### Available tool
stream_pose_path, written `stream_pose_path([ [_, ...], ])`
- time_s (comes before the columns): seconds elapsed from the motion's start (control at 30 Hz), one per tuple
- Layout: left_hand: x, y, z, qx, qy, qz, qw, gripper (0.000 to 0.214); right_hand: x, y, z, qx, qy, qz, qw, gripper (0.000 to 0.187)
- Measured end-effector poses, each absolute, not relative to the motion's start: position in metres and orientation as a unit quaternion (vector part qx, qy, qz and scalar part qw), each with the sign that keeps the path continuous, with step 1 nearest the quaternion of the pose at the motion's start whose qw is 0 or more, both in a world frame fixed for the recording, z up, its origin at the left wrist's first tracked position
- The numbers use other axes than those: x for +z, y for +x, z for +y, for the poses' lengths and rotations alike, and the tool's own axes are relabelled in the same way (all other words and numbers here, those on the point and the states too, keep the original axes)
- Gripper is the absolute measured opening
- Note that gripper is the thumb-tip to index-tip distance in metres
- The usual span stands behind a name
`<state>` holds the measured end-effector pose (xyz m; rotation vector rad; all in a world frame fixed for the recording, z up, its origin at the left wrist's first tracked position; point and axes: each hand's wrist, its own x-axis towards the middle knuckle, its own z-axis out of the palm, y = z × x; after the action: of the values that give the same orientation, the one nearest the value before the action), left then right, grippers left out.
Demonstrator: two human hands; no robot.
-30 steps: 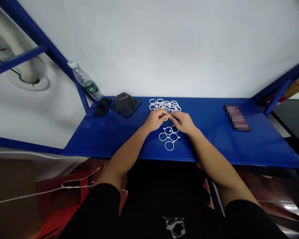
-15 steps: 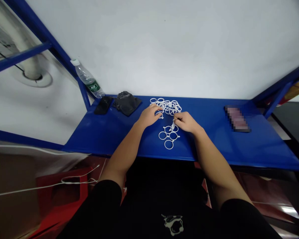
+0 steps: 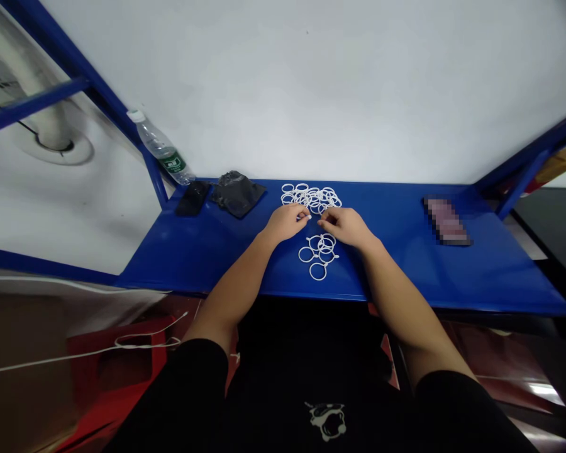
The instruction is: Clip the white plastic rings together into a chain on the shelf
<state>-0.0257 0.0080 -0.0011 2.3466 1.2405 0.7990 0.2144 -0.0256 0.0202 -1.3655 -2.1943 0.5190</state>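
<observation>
My left hand (image 3: 288, 222) is closed in a pinch on a white curtain ring, mostly hidden by the fingers, with a small white end (image 3: 309, 217) showing at the fingertips. Facing it, my right hand (image 3: 346, 226) has its thumb and forefinger slightly apart, and I see nothing between them. Just beyond both hands lies a heap of white curtain rings (image 3: 315, 200) with small eyelets. Closer to my body, a smaller group of similar rings (image 3: 306, 254) lies flat, partly overlapping, below the right fingers.
The blue tabletop (image 3: 193, 258) meets a white wall (image 3: 311, 94). At the left are a plastic bottle (image 3: 163, 151), a black flat object (image 3: 193, 198) and a dark drawstring pouch (image 3: 238, 195). A pixelated phone-like object (image 3: 447, 221) lies on the right.
My right hand has let go of a ring, which now lies in the nearer group, and moved slightly up. The left hand has drawn a ring from the heap's near edge, its fingers closing.
</observation>
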Motion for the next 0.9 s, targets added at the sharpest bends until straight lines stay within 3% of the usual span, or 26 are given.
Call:
stream_pose_path([
  [0.17,-0.002,-0.012,-0.001,0.395,0.799,0.399,0.214,0.010,0.011,0.210,-0.023,0.167,-0.461,-0.818,0.301,0.021],
  [0.33,0.000,-0.008,-0.007,0.426,0.786,0.388,0.225,0.007,0.010,0.208,-0.026,0.148,-0.448,-0.821,0.322,0.025],
  [0.7,0.011,-0.018,-0.008,0.335,0.785,0.385,0.350,0.012,0.014,0.211,-0.028,0.165,-0.423,-0.854,0.255,0.028],
  [0.9,0.012,-0.019,-0.007,0.308,0.810,0.390,0.311,0.008,0.013,0.210,-0.027,0.168,-0.429,-0.853,0.246,0.031],
])
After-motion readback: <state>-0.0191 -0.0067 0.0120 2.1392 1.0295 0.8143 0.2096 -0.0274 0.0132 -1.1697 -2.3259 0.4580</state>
